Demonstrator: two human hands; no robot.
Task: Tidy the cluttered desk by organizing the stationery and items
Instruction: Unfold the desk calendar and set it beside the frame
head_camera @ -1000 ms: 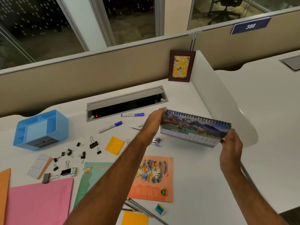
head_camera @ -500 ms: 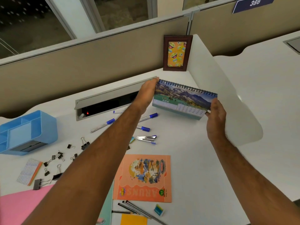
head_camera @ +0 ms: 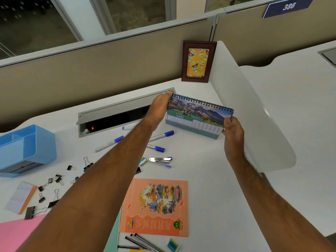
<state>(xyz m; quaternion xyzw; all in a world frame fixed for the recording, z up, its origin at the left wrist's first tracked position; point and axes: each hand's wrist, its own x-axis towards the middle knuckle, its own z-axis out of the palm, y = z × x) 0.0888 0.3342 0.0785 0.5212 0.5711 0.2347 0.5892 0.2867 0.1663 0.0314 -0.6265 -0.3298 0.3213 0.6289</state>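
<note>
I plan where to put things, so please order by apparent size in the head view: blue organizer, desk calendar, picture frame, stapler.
1. blue organizer, though cut off by the left edge and nearer the camera
2. desk calendar
3. picture frame, farther away, so its rank against the calendar is unsure
4. stapler

Sitting at a white desk [head_camera: 209, 179]; beige partition [head_camera: 109, 70] running along twelve o'clock, dark windows [head_camera: 136, 13] showing above, white divider [head_camera: 245, 110] curving at two o'clock, "386" sign [head_camera: 288, 6] hanging beyond.
</note>
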